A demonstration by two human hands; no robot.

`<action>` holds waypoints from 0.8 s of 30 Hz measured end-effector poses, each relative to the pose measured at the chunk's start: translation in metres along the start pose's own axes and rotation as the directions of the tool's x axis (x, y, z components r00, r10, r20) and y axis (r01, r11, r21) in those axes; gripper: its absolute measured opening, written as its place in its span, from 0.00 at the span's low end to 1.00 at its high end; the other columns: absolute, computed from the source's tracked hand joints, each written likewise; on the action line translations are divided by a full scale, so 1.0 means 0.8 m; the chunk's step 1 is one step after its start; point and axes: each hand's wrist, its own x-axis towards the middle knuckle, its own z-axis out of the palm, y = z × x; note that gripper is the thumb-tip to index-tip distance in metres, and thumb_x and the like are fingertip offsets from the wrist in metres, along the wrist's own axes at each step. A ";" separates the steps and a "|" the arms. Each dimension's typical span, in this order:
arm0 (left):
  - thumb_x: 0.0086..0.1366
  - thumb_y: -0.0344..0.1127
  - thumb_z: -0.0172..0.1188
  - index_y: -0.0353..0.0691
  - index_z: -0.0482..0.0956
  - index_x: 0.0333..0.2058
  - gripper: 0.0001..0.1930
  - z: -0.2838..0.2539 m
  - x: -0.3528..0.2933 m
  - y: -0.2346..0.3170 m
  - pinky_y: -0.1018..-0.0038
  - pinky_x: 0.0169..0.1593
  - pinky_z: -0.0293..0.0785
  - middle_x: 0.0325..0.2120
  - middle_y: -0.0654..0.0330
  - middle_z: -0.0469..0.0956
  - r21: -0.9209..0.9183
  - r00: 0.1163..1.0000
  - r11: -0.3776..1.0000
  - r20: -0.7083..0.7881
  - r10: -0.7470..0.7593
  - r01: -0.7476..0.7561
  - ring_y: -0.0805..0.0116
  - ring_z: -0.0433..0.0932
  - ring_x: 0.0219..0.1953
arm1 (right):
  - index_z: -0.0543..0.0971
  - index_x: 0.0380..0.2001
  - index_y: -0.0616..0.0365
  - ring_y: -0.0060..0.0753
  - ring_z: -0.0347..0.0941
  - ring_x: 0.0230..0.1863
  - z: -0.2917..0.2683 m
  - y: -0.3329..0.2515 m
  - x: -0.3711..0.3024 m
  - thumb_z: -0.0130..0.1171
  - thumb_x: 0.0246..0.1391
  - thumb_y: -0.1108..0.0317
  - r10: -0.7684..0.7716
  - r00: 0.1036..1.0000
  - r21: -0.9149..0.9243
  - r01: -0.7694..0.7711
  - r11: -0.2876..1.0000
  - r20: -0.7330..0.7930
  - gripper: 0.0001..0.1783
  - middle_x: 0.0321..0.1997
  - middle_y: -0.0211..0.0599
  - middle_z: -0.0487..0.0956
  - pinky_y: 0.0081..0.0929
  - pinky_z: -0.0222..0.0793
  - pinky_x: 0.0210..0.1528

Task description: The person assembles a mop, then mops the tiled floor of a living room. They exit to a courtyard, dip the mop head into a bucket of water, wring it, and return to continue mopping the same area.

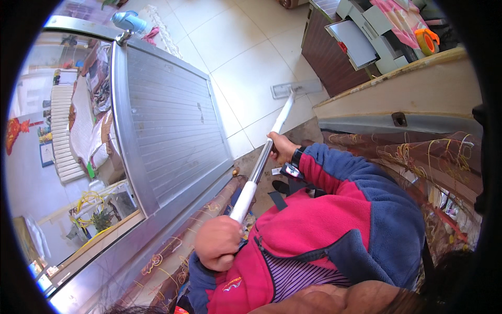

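Note:
A flat mop runs up the middle of the view, with a white and chrome pole point(260, 167) and a wide grey head point(282, 91). My left hand point(218, 242) is closed round the white top end of the pole, close to my body. Farther along the pole, my right hand point(284, 147) grips its chrome part, with a dark band on the wrist. The mop head lies on pale floor tiles point(230, 39) beyond a doorway, and its right part looks blurred.
A grey metal door point(167, 115) with a glass upper panel stands at the left. On the right are a dark cabinet point(329, 57), a printer point(368, 39) and an orange tape roll point(427, 42). Brown patterned curtains point(423, 157) hang beside the doorway. A blue bottle-shaped thing point(129, 22) is at the far left.

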 end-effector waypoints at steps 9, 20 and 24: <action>0.56 0.29 0.53 0.40 0.70 0.20 0.07 0.040 0.033 -0.154 0.66 0.33 0.71 0.16 0.60 0.70 0.133 0.978 0.983 -0.187 -0.097 0.123 0.60 0.72 0.21 | 0.70 0.21 0.57 0.31 0.60 0.09 -0.016 -0.152 0.123 0.48 0.56 0.54 -0.419 0.900 -0.235 0.384 0.893 -0.120 0.18 0.13 0.35 0.67 0.29 0.52 0.10; 0.53 0.26 0.49 0.39 0.68 0.18 0.06 0.025 -0.020 -0.074 0.67 0.32 0.71 0.13 0.61 0.69 0.106 0.973 0.984 -0.196 -0.122 0.145 0.63 0.71 0.19 | 0.70 0.20 0.55 0.30 0.63 0.12 0.004 -0.046 0.081 0.45 0.58 0.53 -0.288 0.952 -0.229 0.259 0.938 -0.104 0.20 0.14 0.34 0.69 0.29 0.56 0.13; 0.52 0.27 0.51 0.39 0.70 0.19 0.05 0.011 -0.059 -0.002 0.67 0.30 0.72 0.13 0.61 0.71 -0.068 0.942 0.986 -0.294 -0.164 0.150 0.62 0.73 0.17 | 0.70 0.24 0.56 0.29 0.67 0.15 0.024 0.025 0.031 0.44 0.59 0.53 -0.079 0.997 -0.163 0.075 0.984 -0.017 0.18 0.16 0.34 0.71 0.25 0.63 0.15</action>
